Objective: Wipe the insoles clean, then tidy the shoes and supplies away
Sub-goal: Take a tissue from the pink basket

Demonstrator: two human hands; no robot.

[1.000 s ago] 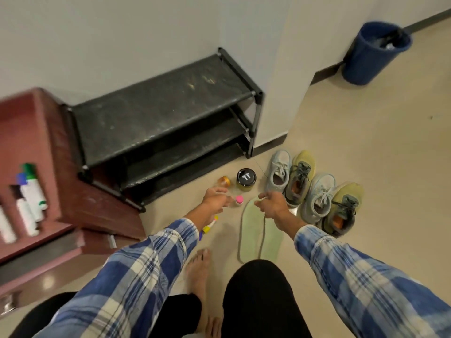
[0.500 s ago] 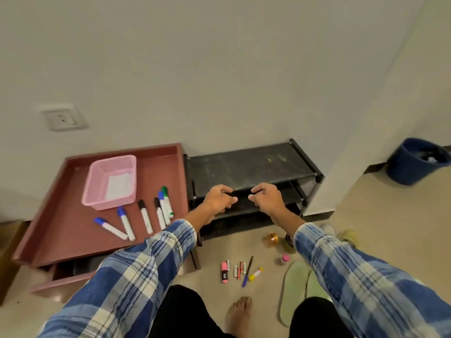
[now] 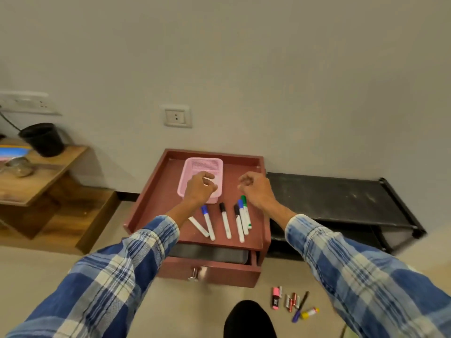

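Centre frame: left hand [image 3: 200,189] over the pink basket [image 3: 206,164], right hand [image 3: 256,189] over the markers [image 3: 225,223], likely poised to stow supplies. Their fingers [image 3: 208,176] are curled; whether they pinch anything cannot be told. On the floor, lower right, lie loose supplies [image 3: 291,301]; insoles and shoes are unseen.

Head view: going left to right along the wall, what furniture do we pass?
Light-brown wooden side table → maroon wooden drawer unit, its drawer pulled partly out → black tiered shoe rack.
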